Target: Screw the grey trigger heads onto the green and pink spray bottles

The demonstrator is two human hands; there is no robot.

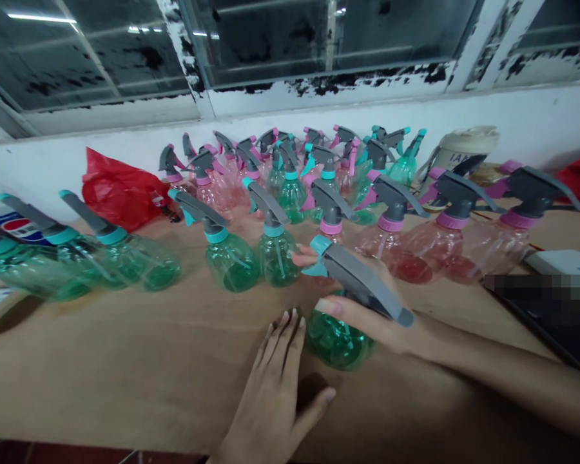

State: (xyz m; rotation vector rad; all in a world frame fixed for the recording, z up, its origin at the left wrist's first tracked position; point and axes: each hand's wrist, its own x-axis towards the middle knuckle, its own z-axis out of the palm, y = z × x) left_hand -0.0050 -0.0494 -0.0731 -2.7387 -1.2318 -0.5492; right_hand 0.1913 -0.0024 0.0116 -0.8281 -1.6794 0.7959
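Window [270, 38]: looked dark, with thin white lights shining in it.
Table [125, 374]: was dim, darkest by the near right corner.
Left hand [275, 386]: had a shadow by its thumb.
Front green bottle [341, 341]: had shiny spots.
Bottles [33, 274] by the table's left edge: looked stretched and blurry.

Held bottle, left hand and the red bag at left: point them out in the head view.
Held bottle [341, 343]: head view, on its green body.
Left hand [276, 381]: head view, on the back of the hand.
Red bag [116, 196]: head view, on its crumpled front.

On the brown worktop [125, 367] stand many green spray bottles [232, 264] and pink spray bottles [428, 251]; also a red plastic bag [118, 200] lies there.
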